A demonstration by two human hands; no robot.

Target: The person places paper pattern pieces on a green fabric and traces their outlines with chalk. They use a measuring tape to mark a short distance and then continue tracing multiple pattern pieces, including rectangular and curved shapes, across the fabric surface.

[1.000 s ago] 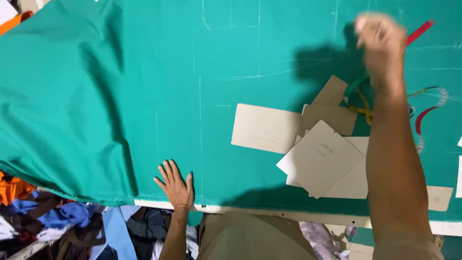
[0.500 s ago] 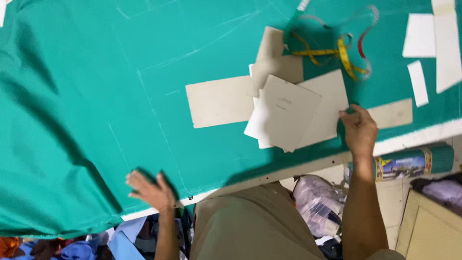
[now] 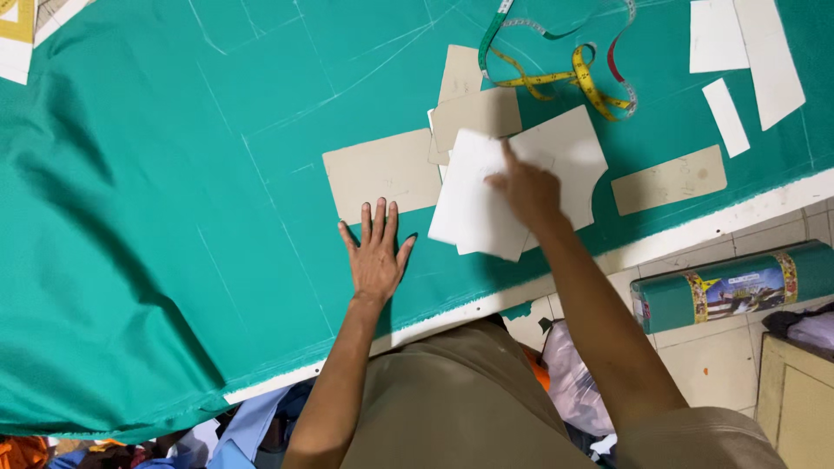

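On the green cloth, left hand flat and empty beside one tan card, right hand fingering one white sheet, grasp unclear.

Green fabric: running off the top, left and bottom-left edges of the frame; white paper strips, upper right, being cut by the top edge; yellow ruler, upper-left corner, showing only a corner; right hand covering part of the white paper piece, fingertip blurring; cardboard pattern stack overlapping, lower sheets partly hiding; fabric roll label too small to tell
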